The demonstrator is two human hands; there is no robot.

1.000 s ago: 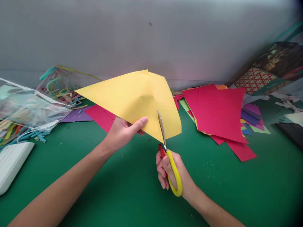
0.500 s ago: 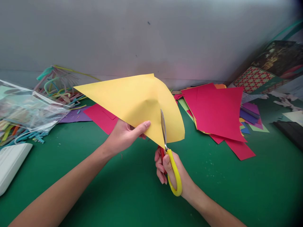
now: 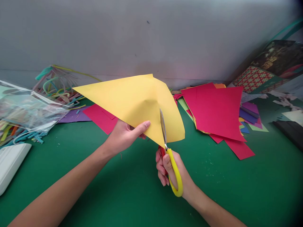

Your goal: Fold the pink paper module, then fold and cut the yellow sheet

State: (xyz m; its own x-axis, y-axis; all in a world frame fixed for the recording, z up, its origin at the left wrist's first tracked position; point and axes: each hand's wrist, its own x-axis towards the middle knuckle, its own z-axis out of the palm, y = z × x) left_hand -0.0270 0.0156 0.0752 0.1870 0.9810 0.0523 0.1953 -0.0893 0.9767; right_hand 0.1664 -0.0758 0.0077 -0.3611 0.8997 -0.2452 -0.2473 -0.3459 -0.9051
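Note:
My left hand (image 3: 129,135) pinches the lower edge of a yellow sheet of paper (image 3: 123,97), thumb on top and fingers beneath. The sheet is held up above the table, with a bend down its middle and its right part curving away. My right hand (image 3: 174,170) is wrapped round the handles of a pair of scissors (image 3: 175,176), one handle yellow and one red. One blade lies over the paper, pointing away from me; the other is hidden behind the sheet. The blades meet the paper at its near edge, to the right of my left thumb.
On the green table (image 3: 132,195), red sheets (image 3: 215,110) lie stacked over other colours at the right. A clear plastic bag (image 3: 30,104) and colourful strips (image 3: 59,88) lie left, near a white object (image 3: 14,164). A patterned box (image 3: 253,78) stands far right; a grey wall (image 3: 113,37) rises behind.
Almost nothing differs. My right hand and the scissor handles have shifted very slightly down and right, while the paper and my left hand stay nearly in place.

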